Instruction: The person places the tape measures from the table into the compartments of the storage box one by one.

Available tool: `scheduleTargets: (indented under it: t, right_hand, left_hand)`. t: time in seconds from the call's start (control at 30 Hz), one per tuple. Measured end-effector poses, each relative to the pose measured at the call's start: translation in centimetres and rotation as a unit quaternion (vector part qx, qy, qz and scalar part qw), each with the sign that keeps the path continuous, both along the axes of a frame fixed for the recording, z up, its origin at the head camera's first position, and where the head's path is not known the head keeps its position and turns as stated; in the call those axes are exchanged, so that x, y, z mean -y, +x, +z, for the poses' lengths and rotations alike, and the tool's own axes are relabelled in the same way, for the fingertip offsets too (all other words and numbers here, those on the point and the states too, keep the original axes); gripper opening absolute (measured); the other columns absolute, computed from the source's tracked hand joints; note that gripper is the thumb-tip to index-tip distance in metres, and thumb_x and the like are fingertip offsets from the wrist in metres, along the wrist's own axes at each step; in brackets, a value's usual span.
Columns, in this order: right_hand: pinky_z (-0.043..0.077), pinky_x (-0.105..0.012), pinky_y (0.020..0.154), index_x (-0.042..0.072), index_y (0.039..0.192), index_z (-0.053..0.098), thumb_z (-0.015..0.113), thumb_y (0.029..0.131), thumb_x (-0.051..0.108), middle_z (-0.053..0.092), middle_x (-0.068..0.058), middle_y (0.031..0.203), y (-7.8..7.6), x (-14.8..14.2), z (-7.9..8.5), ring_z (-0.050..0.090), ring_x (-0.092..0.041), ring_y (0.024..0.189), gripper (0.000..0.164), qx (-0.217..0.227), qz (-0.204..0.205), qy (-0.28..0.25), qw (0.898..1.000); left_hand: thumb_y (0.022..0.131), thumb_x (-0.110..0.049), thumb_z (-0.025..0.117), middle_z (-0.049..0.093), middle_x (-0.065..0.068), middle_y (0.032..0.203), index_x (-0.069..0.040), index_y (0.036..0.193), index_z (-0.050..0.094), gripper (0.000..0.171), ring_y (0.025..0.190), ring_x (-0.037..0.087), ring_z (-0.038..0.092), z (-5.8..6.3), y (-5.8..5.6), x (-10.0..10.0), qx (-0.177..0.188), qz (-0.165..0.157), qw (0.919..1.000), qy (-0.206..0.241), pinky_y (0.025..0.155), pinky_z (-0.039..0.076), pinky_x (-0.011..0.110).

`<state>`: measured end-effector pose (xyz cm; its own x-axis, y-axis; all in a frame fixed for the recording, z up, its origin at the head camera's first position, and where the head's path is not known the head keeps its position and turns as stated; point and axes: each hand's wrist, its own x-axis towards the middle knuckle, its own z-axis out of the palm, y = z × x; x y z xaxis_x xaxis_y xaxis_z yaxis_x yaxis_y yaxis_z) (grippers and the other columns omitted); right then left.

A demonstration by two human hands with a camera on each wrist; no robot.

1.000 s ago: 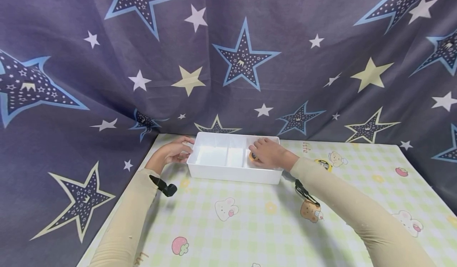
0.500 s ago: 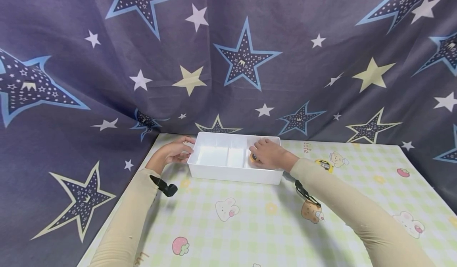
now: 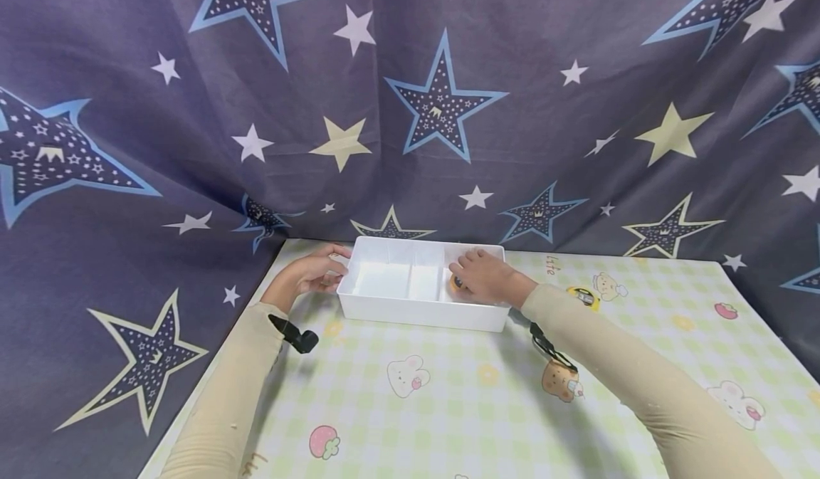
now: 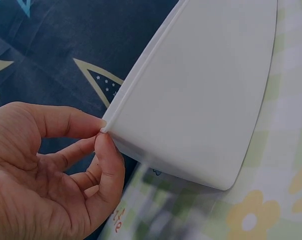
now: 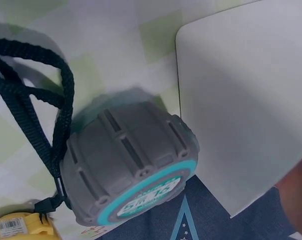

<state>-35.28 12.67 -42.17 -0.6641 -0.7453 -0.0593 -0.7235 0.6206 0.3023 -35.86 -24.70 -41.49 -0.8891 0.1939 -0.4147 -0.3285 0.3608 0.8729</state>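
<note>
A white divided box (image 3: 423, 313) stands at the back of the table. My left hand (image 3: 317, 272) pinches its left rim between thumb and finger, which the left wrist view shows close up on the box corner (image 4: 191, 90). Inside the right compartment, my right hand (image 3: 482, 277) has its fingers curled over a yellow tape measure (image 3: 456, 284) with a dark face, mostly hidden under the hand. Only a blurred edge of this hand (image 5: 297, 195) enters the right wrist view. A grey tape measure (image 5: 128, 162) with a teal ring sits just outside the box's right end.
A black wrist strap (image 5: 65, 95) trails from the grey tape measure. Farther right lies another yellow tape measure (image 3: 584, 297). The table has a green checked cloth (image 3: 448, 422) with printed figures. A dark star-patterned curtain (image 3: 410, 180) hangs behind the box and along the left.
</note>
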Motion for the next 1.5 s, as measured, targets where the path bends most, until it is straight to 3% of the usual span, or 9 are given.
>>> scheduleTargets:
  t: [0.5,0.73,1.0,1.5]
  right_hand:
    - [0.051,-0.048,0.097,0.009,0.126,0.052,0.056,0.102,0.044,0.059,-0.011,0.112,-0.5,-0.1,0.4,0.058,-0.028,0.105,0.043,0.009,-0.006,-0.014,1.0]
    - [0.049,-0.052,0.104,0.01,0.133,0.05,0.054,0.102,0.048,0.058,-0.013,0.122,-0.7,-0.1,0.4,0.059,-0.031,0.117,0.049,0.025,-0.026,-0.006,0.999]
    - [0.049,-0.052,0.099,0.009,0.134,0.05,0.057,0.101,0.046,0.059,-0.014,0.123,-0.8,-0.2,1.1,0.059,-0.033,0.115,0.051,-0.002,0.0,-0.024,1.0]
    - [0.046,-0.054,0.106,0.01,0.146,0.046,0.054,0.103,0.049,0.056,-0.015,0.135,-0.5,-1.4,1.9,0.054,-0.034,0.124,0.059,0.002,-0.019,-0.013,1.0]
  left_hand:
    - [0.095,-0.004,0.058,0.057,0.002,0.086,-0.01,0.149,0.034,0.06,0.064,0.008,0.058,0.0,0.0,0.1,0.001,-0.003,1.0,0.005,0.059,0.05,0.021]
    - [0.095,-0.004,0.058,0.059,0.003,0.087,-0.01,0.15,0.035,0.06,0.063,0.008,0.058,-0.1,0.2,0.0,0.006,0.002,1.0,0.006,0.06,0.051,0.022]
    - [0.096,-0.004,0.057,0.056,0.004,0.092,-0.011,0.15,0.034,0.06,0.065,0.009,0.057,0.1,0.3,0.0,0.001,0.005,1.0,0.0,0.06,0.05,0.022]
    - [0.096,-0.005,0.058,0.058,0.003,0.091,-0.011,0.149,0.036,0.058,0.065,0.008,0.057,-0.3,0.2,0.1,-0.006,-0.003,1.0,-0.005,0.06,0.051,0.022]
